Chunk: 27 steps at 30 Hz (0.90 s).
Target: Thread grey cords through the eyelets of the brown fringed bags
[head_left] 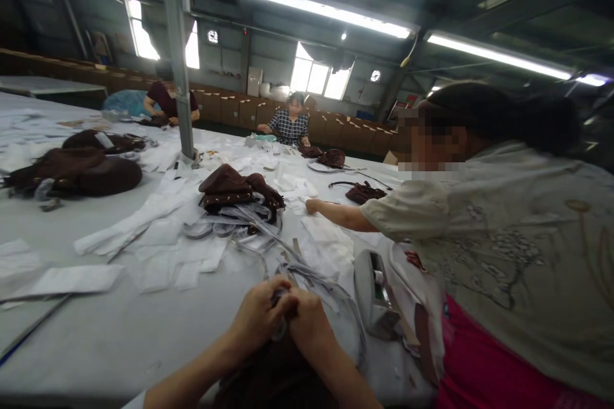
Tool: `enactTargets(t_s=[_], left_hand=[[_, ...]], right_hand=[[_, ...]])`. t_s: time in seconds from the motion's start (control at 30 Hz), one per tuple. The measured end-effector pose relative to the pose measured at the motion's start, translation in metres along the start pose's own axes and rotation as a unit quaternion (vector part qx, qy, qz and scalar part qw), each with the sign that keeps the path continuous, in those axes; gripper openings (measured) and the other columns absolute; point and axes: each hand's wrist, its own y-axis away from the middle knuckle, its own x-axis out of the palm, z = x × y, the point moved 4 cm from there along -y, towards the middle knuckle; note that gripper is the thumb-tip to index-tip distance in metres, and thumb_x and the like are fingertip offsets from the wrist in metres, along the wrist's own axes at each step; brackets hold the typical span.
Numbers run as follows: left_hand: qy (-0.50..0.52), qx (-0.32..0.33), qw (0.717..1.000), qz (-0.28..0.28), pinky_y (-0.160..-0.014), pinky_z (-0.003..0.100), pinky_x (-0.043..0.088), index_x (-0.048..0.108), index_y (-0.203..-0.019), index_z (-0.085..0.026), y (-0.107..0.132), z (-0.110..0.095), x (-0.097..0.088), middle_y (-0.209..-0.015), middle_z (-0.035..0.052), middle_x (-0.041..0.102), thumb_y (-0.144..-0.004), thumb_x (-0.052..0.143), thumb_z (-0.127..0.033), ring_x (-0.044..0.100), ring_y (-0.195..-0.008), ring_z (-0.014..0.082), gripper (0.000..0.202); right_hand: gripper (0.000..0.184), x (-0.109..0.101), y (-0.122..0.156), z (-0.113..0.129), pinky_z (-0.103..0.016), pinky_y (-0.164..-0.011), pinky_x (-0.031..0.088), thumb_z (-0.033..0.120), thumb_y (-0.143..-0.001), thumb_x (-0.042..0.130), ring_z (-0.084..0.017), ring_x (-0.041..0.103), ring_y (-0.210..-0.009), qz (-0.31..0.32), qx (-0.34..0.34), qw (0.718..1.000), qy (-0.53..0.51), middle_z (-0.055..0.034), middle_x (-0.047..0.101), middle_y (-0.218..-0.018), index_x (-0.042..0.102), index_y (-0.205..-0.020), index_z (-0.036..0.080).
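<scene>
My left hand (259, 316) and my right hand (307, 319) are pressed together at the table's near edge, both closed around a grey strap (281, 326) that runs off toward a tangle of grey straps (307, 275). A dark brown fabric piece (275, 374) lies under my wrists. Further out sits a folded dark brown bag (237, 190) on grey loops.
A person in a pale patterned top (503, 249) leans in from the right, a hand (313, 206) reaching over white paper (326, 236). More brown bags (77, 172) lie left. A steel post (177, 57) rises from the grey table (119, 332). Two more people sit at the far edge.
</scene>
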Motion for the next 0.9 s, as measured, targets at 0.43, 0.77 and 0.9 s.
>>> enactTargets(t_s=[0.43, 0.77, 0.9], left_hand=[[0.18, -0.117, 0.976, 0.041, -0.043, 0.019, 0.03, 0.052, -0.109, -0.018, -0.006, 0.023, 0.009, -0.056, -0.0077, 0.045, -0.079, 0.057, -0.057, 0.038, -0.044, 0.008, 0.049], [0.327, -0.294, 0.867, 0.232, -0.043, 0.017, 0.038, 0.057, -0.115, -0.021, 0.002, 0.032, 0.008, -0.066, -0.0009, 0.061, -0.07, 0.075, -0.04, 0.051, -0.043, 0.0075, 0.052], [0.36, -0.362, 0.838, 0.193, -0.035, 0.015, 0.026, 0.061, -0.097, -0.02, 0.002, 0.045, 0.013, -0.051, -0.0054, 0.051, -0.073, 0.065, -0.058, 0.037, -0.032, 0.0043, 0.045]], right_hand=[[0.038, -0.002, 0.007, -0.005, -0.021, -0.045, 0.036, 0.046, -0.085, 0.052, -0.012, 0.052, -0.05, 0.05, 0.128, 0.971, -0.196, 0.0011, 0.058, -0.055, 0.064, -0.066, 0.015], [0.025, 0.008, 0.007, -0.001, -0.029, -0.074, 0.048, 0.019, -0.091, 0.043, -0.022, 0.068, -0.085, 0.06, 0.005, 0.998, -0.038, -0.009, 0.072, -0.092, 0.066, -0.102, 0.018], [0.024, 0.014, 0.007, -0.005, -0.031, -0.073, 0.048, 0.023, -0.09, 0.049, -0.025, 0.067, -0.088, 0.074, 0.006, 0.997, 0.003, -0.0129, 0.071, -0.095, 0.063, -0.107, 0.014]])
